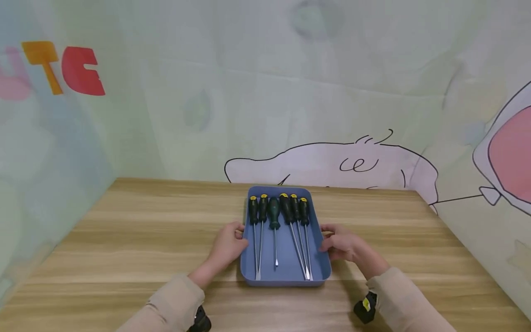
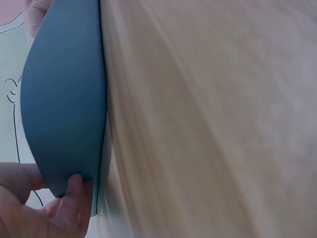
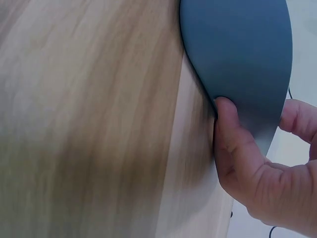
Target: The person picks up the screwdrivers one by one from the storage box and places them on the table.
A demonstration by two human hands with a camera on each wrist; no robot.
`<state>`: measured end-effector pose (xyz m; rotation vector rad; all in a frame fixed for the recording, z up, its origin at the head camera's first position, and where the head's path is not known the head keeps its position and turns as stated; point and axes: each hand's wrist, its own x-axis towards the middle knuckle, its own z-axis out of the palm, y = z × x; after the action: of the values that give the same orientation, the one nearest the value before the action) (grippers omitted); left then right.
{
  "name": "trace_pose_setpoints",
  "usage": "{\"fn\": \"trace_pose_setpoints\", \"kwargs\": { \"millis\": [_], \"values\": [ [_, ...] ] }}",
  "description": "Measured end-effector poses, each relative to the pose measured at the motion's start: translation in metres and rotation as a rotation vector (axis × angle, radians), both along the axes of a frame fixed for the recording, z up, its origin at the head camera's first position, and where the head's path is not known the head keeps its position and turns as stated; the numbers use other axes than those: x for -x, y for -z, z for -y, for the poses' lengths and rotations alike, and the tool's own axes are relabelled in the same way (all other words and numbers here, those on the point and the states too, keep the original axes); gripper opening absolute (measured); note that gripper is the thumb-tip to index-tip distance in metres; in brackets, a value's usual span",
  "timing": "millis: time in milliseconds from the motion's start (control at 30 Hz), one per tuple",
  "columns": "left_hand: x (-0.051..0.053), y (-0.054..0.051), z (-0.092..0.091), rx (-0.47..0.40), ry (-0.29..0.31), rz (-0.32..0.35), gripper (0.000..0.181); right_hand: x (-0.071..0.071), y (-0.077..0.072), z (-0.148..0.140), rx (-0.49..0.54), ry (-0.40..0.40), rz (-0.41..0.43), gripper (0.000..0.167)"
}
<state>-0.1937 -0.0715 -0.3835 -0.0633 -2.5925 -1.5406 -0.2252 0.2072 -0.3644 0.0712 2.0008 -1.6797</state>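
Note:
A blue tray (image 1: 286,258) lies on the wooden table, holding several screwdrivers side by side, handles toward the back. The middle one has a green handle (image 1: 274,213); the others are dark with yellow ends. My left hand (image 1: 227,242) grips the tray's left wall, thumb over the rim; in the left wrist view its fingers (image 2: 74,198) press the outside of the tray wall (image 2: 64,99). At the right wall, my right hand (image 1: 342,243) holds the tray the same way, and the right wrist view shows that hand (image 3: 267,168) pinching the wall (image 3: 237,54).
The wooden table top (image 1: 157,221) extends on both sides of the tray. Behind it hangs a pale printed backdrop (image 1: 257,92) with cartoon drawings, meeting the table's back edge. Beige sleeves and dark wrist devices (image 1: 365,308) are near the front.

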Motion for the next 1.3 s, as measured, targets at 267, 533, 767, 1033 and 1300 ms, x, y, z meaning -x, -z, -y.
{"fn": "trace_pose_setpoints", "kwargs": {
  "millis": [267,533,767,1033,1300],
  "values": [
    [-0.001,0.001,-0.006,0.002,0.009,0.003,0.030,-0.001,0.001,-0.007,0.020,-0.020,-0.005,0.070],
    [-0.002,-0.001,-0.013,0.002,0.004,0.040,0.029,-0.001,0.001,-0.015,0.063,-0.046,-0.001,0.066],
    [-0.002,-0.002,-0.014,0.010,0.004,0.062,0.028,-0.001,0.000,-0.015,0.061,-0.044,0.000,0.064],
    [-0.001,-0.002,-0.013,-0.011,-0.005,0.085,0.028,-0.001,-0.001,-0.014,-0.026,-0.021,-0.001,0.068],
    [-0.002,-0.001,-0.013,-0.026,-0.014,0.095,0.030,-0.002,-0.002,-0.012,-0.083,-0.011,-0.004,0.067]
  ]
}}
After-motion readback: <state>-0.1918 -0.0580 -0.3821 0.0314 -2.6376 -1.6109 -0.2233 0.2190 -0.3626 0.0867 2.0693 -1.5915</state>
